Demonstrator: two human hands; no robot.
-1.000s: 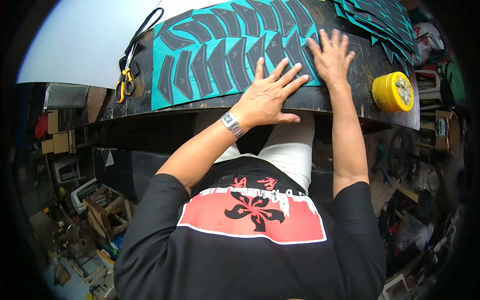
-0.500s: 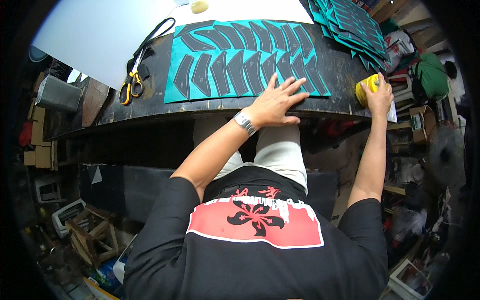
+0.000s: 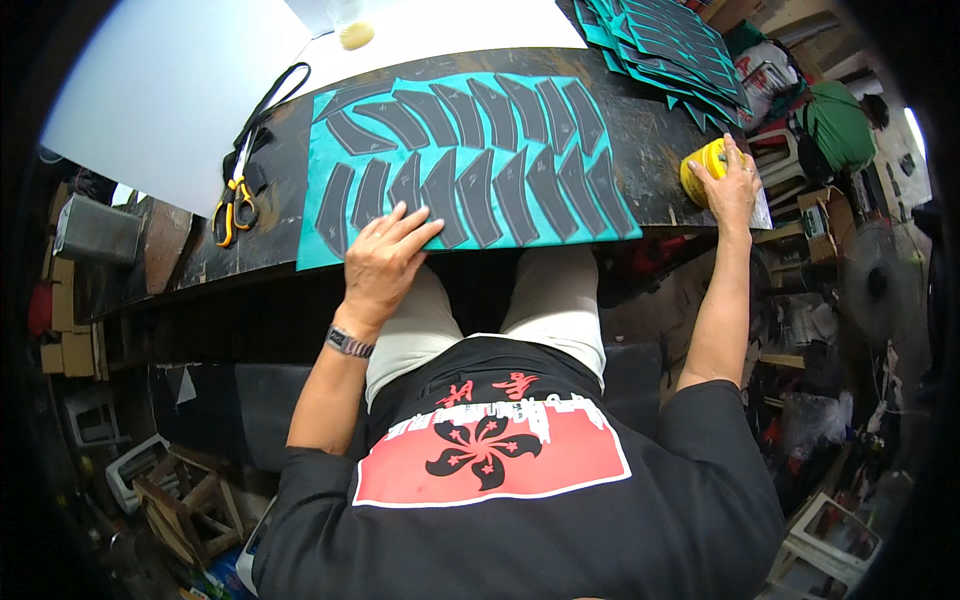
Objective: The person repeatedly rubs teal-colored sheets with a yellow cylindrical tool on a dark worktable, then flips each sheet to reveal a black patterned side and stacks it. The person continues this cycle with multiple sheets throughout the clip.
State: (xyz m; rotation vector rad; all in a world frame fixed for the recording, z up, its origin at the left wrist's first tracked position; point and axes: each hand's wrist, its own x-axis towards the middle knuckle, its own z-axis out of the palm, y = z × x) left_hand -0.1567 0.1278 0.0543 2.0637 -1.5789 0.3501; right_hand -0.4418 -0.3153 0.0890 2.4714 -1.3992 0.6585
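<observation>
A teal sheet [image 3: 322, 150] with rows of curved dark grey pieces [image 3: 514, 197] lies on the black worktable, its front side reaching the table's near edge. My left hand [image 3: 385, 260] rests on that near edge, left of the middle, with the fingers laid over a grey piece. Nothing shows in its grasp. At the table's right corner stands a yellow can [image 3: 704, 170]. My right hand [image 3: 737, 195] is wrapped round the can's right side; the palm side is hidden.
Yellow-handled scissors [image 3: 236, 212] lie left of the sheet beside a black strap [image 3: 268, 105]. A pile of similar teal sheets [image 3: 665, 50] sits at the back right. White boards [image 3: 170, 80] cover the back left. A pale round lump [image 3: 356, 36] rests behind the sheet.
My left hand has shifted left along the sheet, from right of its middle to its near left edge. My right hand stays on the yellow can. The whole view has tilted slightly.
</observation>
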